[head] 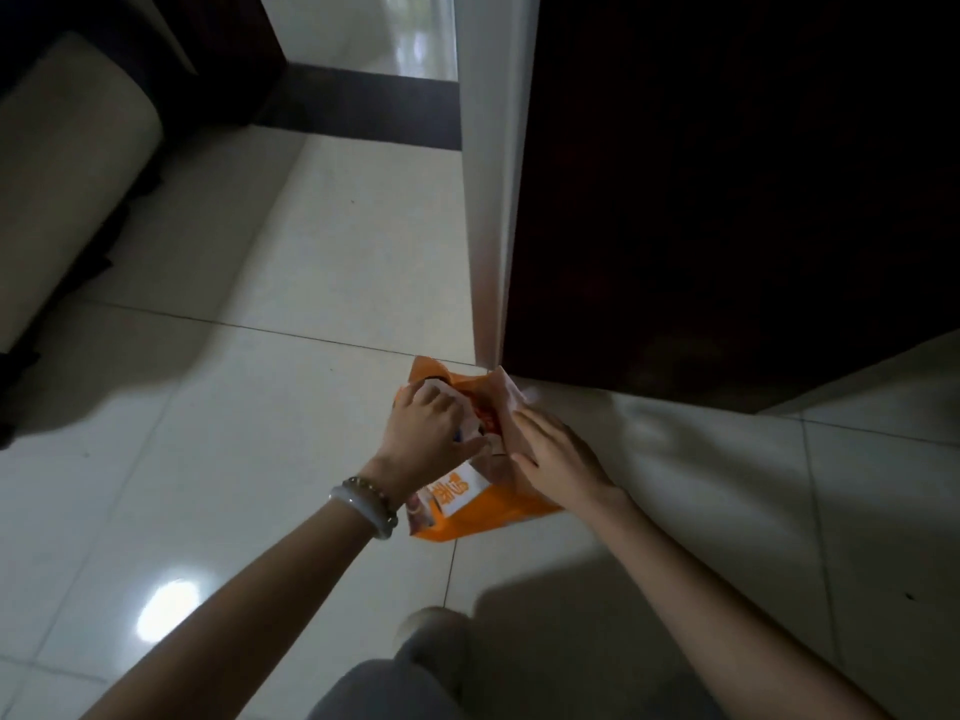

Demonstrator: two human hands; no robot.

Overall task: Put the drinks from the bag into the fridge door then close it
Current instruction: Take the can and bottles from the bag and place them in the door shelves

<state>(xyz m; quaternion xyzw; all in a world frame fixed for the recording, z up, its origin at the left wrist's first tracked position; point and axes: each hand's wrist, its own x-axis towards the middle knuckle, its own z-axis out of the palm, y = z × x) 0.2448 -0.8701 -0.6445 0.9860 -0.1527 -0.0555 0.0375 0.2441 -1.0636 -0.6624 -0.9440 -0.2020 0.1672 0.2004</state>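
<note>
Orange bag, lettering unreadable, gripped by left hand, touched by right hand.

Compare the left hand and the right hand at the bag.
The left hand wears a pale bangle and beads at its wrist; the right hand has a bare wrist. The left hand's fingers curl into the mouth of the orange bag; the right hand's lie straighter along its side. Both touch the bag.
</note>
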